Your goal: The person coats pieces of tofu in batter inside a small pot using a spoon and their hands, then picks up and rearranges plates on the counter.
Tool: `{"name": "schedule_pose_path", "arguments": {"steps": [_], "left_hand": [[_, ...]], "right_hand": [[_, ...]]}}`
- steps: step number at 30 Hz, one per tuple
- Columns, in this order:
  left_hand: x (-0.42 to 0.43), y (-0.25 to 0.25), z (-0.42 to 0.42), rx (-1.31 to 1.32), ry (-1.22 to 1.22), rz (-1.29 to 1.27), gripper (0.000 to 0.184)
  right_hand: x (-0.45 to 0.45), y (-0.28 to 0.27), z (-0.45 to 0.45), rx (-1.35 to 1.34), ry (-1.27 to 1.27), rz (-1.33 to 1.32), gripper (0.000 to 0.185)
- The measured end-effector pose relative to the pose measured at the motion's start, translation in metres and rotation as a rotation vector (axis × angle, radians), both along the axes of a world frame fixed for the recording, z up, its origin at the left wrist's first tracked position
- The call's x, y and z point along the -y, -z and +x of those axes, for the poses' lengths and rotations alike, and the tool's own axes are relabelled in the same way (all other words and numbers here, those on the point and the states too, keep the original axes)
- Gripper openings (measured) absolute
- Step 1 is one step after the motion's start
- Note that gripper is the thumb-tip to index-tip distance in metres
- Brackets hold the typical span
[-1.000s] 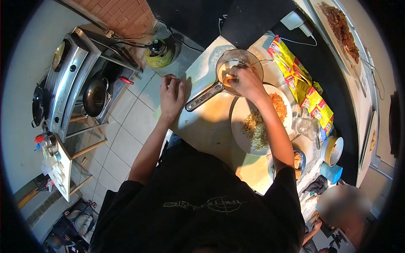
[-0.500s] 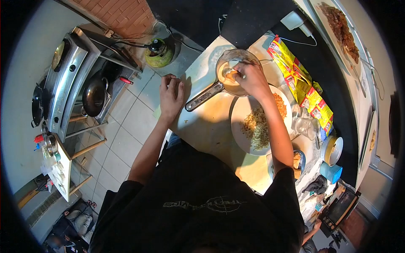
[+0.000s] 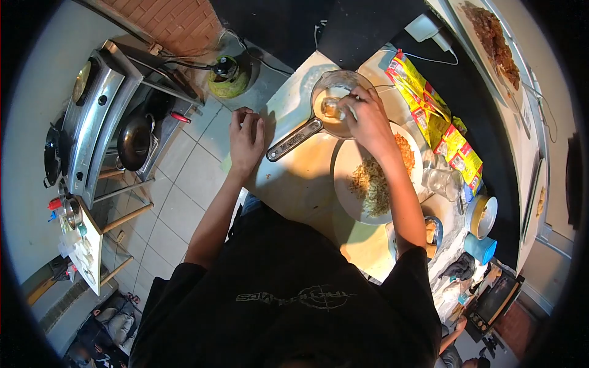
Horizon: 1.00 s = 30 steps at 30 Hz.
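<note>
While the right hand's [image 3: 367, 119] hold is unclear, the saucepan handle [image 3: 294, 140] points near-left, the left hand [image 3: 246, 142] released.

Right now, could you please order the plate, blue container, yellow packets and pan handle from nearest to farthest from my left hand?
1. Pan handle, just right of left hand
2. Plate, farther right
3. Yellow packets, beyond plate
4. Blue container, far right
</note>
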State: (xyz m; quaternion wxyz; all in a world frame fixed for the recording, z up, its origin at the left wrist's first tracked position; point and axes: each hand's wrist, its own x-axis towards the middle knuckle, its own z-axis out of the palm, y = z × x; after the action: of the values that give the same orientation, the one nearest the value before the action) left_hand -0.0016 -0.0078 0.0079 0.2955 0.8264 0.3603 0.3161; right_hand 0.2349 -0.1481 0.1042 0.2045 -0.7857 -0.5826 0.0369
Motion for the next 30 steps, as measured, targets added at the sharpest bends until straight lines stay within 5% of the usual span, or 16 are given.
{"name": "schedule_pose_path", "arguments": {"steps": [11,14,16,17,22,25,30], "left_hand": [[-0.002,0.004,0.0,0.009,0.0,0.003,0.015],[-0.001,0.001,0.001,0.022,0.001,0.007,0.015],[0.001,-0.003,0.001,0.017,0.005,-0.02,0.014],[0.001,-0.003,0.002,0.021,0.016,-0.018,0.014],[0.0,0.001,0.001,0.018,0.01,-0.002,0.013],[-0.001,0.0,0.001,0.024,0.017,0.022,0.012],[0.0,0.002,0.0,0.055,0.029,0.001,0.012]], "right_hand": [[0.009,0.002,0.0,-0.105,-0.035,0.008,0.029],[0.011,-0.011,0.004,-0.358,0.023,0.103,0.037],[0.016,-0.017,0.006,-1.252,0.189,0.36,0.044],[0.019,-0.023,0.007,-1.393,0.19,0.396,0.045],[0.034,-0.024,0.006,-1.307,0.26,0.399,0.044],[0.044,-0.02,-0.014,-0.537,0.264,0.297,0.039],[0.054,-0.013,-0.021,-0.243,0.185,0.185,0.029]]}}
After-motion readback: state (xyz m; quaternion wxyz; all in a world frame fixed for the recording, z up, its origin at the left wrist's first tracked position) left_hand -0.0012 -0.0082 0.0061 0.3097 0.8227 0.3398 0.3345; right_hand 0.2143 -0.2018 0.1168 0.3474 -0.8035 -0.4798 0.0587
